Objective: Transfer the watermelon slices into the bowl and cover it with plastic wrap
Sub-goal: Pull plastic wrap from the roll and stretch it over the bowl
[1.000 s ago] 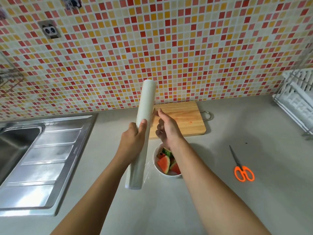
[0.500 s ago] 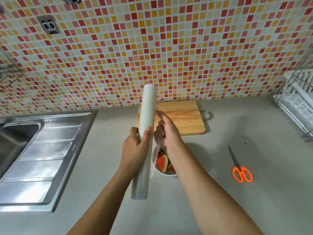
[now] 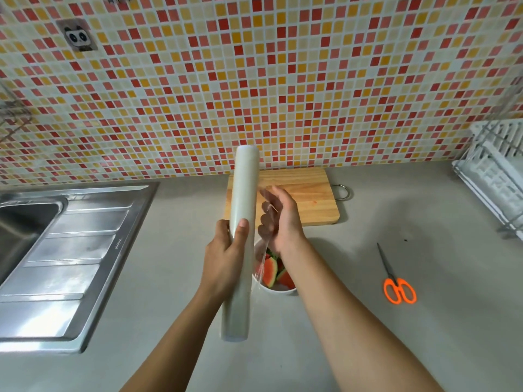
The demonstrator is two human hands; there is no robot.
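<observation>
My left hand point(image 3: 225, 258) grips a long roll of plastic wrap point(image 3: 241, 236) around its middle and holds it nearly upright above the counter. Just right of the roll, my right hand point(image 3: 278, 219) pinches the loose edge of the clear film point(image 3: 265, 244), which stretches from the roll over its curled fingers. Below both hands stands a white bowl point(image 3: 278, 290) with watermelon slices point(image 3: 271, 274) in it, partly hidden by my right wrist and the roll.
A wooden cutting board point(image 3: 308, 193) lies behind the bowl by the tiled wall. Orange-handled scissors point(image 3: 396, 281) lie on the counter to the right. A steel sink with drainboard point(image 3: 65, 250) is at left, and a white dish rack point(image 3: 495, 171) at far right.
My right hand has drawn a strip of film off the roll, and the film now spans the gap between roll and hand. The roll has stayed almost in place.
</observation>
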